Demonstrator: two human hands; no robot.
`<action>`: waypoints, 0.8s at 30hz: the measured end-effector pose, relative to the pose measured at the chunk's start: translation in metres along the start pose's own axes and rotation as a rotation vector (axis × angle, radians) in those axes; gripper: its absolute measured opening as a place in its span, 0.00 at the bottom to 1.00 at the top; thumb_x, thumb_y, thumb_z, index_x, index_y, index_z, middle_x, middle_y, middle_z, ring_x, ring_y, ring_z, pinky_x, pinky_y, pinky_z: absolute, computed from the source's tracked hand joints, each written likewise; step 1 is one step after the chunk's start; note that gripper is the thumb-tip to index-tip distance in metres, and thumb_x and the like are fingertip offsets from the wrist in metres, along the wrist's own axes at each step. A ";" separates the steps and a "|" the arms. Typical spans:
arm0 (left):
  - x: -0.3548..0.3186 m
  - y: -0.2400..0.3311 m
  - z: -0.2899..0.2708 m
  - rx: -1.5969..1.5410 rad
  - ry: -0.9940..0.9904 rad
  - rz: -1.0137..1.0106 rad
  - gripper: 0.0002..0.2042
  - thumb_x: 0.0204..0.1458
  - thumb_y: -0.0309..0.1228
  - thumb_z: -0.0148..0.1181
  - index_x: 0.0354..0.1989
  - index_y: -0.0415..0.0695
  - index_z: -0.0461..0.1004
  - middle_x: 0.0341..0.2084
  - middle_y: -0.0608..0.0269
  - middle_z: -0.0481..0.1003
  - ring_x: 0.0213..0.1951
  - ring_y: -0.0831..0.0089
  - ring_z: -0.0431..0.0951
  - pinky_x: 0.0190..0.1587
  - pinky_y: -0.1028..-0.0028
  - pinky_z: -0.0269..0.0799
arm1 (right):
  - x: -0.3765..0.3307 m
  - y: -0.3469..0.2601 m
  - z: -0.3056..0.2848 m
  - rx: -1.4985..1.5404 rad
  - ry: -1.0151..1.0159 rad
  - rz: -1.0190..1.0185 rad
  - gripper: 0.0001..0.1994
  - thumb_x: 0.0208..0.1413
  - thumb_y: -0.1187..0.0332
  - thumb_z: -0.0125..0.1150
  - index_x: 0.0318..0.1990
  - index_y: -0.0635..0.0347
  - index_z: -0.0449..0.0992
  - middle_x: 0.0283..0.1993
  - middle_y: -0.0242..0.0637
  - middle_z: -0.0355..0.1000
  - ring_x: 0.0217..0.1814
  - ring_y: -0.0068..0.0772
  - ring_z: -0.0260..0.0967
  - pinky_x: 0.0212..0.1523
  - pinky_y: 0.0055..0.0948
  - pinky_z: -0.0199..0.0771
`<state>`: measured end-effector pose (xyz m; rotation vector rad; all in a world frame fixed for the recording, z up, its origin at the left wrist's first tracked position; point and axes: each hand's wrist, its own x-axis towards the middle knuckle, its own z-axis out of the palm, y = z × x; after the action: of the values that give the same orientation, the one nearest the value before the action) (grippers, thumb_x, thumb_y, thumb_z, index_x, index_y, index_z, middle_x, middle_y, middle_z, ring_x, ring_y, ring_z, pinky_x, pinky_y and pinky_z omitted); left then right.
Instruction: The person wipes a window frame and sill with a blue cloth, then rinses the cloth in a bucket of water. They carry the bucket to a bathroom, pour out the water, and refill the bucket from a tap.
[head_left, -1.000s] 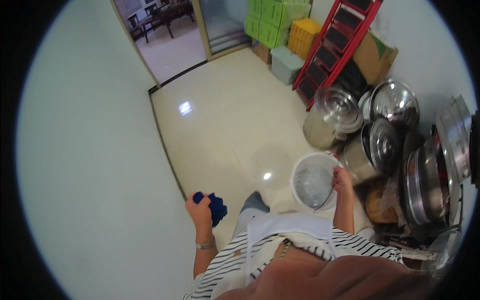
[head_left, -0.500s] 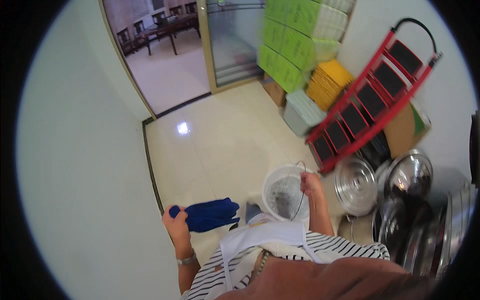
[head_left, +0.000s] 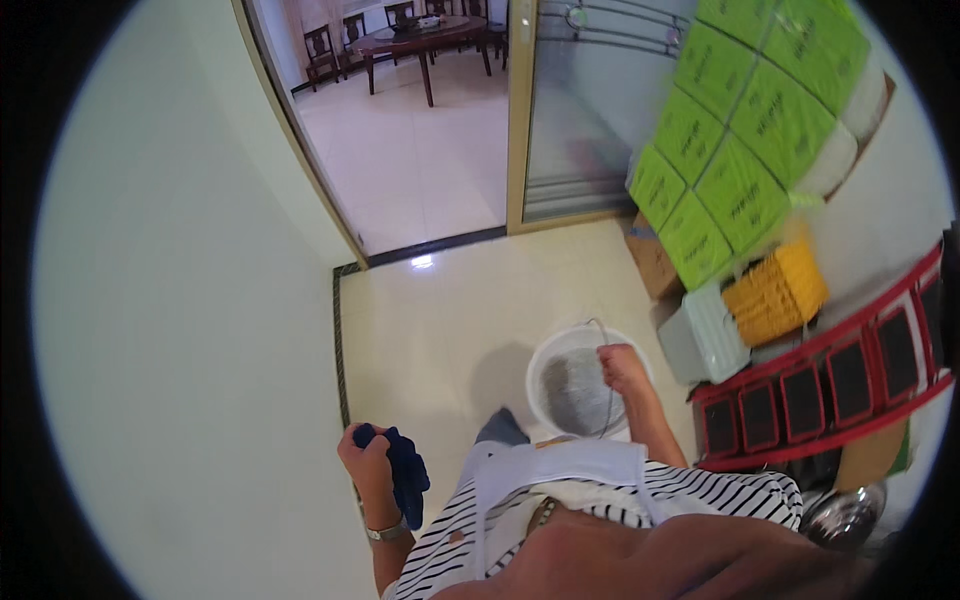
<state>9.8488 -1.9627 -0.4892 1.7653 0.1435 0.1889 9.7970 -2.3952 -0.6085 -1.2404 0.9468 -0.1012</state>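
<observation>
A dark blue cloth point(head_left: 407, 478) hangs from my left hand point(head_left: 368, 462), whose fingers are closed around its bunched end. My right hand point(head_left: 622, 369) grips the thin wire handle point(head_left: 609, 408) of a white bucket point(head_left: 537, 385). Greyish water point(head_left: 580, 392) shows inside the bucket, in front of my body and slightly right. One foot, in a grey-blue covering point(head_left: 503, 428), is visible left of the bucket. I cannot make out whether the bucket's base touches the floor.
Ahead, a doorway with a glass sliding door point(head_left: 590, 120) leads to a room with a dark table point(head_left: 425, 38) and chairs. Along the right stand green packages point(head_left: 735, 180), a yellow basket point(head_left: 778, 290), a lidded pale bin point(head_left: 705, 335) and a red stepladder point(head_left: 825, 390). A wall point(head_left: 200, 330) runs along my left.
The view has turned right-to-left across the room, with the doorway and ladder now farther right. The blue cloth, stretched out sideways before, now hangs down closer to my left hand. Both hands keep their grip.
</observation>
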 end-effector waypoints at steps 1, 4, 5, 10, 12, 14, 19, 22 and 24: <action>0.033 0.005 0.031 -0.049 -0.033 -0.100 0.04 0.34 0.18 0.50 0.21 0.36 0.70 0.18 0.66 0.70 0.21 0.79 0.67 0.26 0.79 0.64 | 0.023 -0.024 0.021 0.009 -0.012 0.053 0.09 0.41 0.74 0.55 0.14 0.57 0.64 0.10 0.27 0.52 0.08 0.23 0.45 0.09 0.28 0.43; 0.116 0.005 0.093 -0.087 -0.098 -0.187 0.05 0.33 0.18 0.49 0.22 0.36 0.70 0.18 0.66 0.71 0.22 0.79 0.68 0.28 0.78 0.65 | 0.081 -0.087 0.075 0.020 -0.139 0.143 0.10 0.44 0.72 0.56 0.16 0.55 0.64 0.12 0.25 0.53 0.10 0.20 0.45 0.10 0.25 0.43; 0.140 0.009 0.119 -0.069 -0.114 -0.168 0.06 0.33 0.18 0.49 0.22 0.35 0.71 0.18 0.66 0.71 0.22 0.78 0.68 0.28 0.78 0.65 | 0.103 -0.113 0.089 0.020 -0.176 0.135 0.10 0.45 0.71 0.56 0.16 0.55 0.64 0.13 0.25 0.53 0.10 0.20 0.45 0.10 0.25 0.42; 0.277 0.026 0.217 -0.133 -0.130 -0.134 0.06 0.32 0.18 0.50 0.22 0.35 0.71 0.18 0.67 0.71 0.22 0.79 0.67 0.28 0.80 0.64 | 0.218 -0.221 0.186 0.037 -0.350 0.083 0.06 0.51 0.70 0.56 0.24 0.55 0.68 0.14 0.21 0.52 0.11 0.15 0.42 0.11 0.21 0.39; 0.336 0.028 0.262 -0.073 -0.071 -0.122 0.05 0.33 0.19 0.51 0.21 0.36 0.72 0.18 0.68 0.70 0.22 0.80 0.67 0.27 0.79 0.63 | 0.286 -0.249 0.217 -0.018 -0.387 0.101 0.10 0.47 0.68 0.57 0.18 0.54 0.65 0.14 0.23 0.53 0.12 0.18 0.46 0.11 0.25 0.42; 0.413 0.050 0.296 -0.025 -0.055 -0.025 0.06 0.32 0.18 0.51 0.23 0.37 0.71 0.19 0.68 0.71 0.24 0.78 0.68 0.31 0.79 0.66 | 0.363 -0.295 0.280 -0.086 -0.424 0.035 0.08 0.47 0.69 0.56 0.19 0.54 0.66 0.14 0.24 0.53 0.11 0.19 0.46 0.11 0.25 0.42; 0.536 0.053 0.364 0.071 0.073 -0.061 0.06 0.32 0.19 0.51 0.23 0.35 0.71 0.19 0.65 0.72 0.24 0.77 0.69 0.31 0.78 0.66 | 0.499 -0.381 0.373 -0.117 -0.534 0.084 0.02 0.45 0.74 0.54 0.23 0.58 0.71 0.14 0.24 0.54 0.10 0.19 0.45 0.11 0.25 0.42; 0.602 0.048 0.362 -0.015 0.170 -0.142 0.05 0.32 0.20 0.52 0.22 0.35 0.71 0.17 0.65 0.71 0.21 0.77 0.69 0.28 0.78 0.66 | 0.570 -0.410 0.425 -0.086 -0.477 0.100 0.03 0.45 0.75 0.54 0.22 0.58 0.71 0.14 0.23 0.53 0.10 0.18 0.45 0.11 0.26 0.42; 0.663 0.041 0.365 -0.008 0.200 -0.172 0.05 0.32 0.20 0.52 0.22 0.36 0.71 0.17 0.65 0.71 0.21 0.77 0.69 0.27 0.77 0.66 | 0.633 -0.433 0.461 -0.136 -0.392 0.088 0.03 0.46 0.75 0.54 0.23 0.58 0.71 0.14 0.22 0.51 0.10 0.17 0.44 0.11 0.25 0.42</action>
<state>10.5727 -2.1882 -0.4886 1.7145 0.4365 0.2406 10.6781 -2.5511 -0.5940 -1.2819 0.6722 0.2711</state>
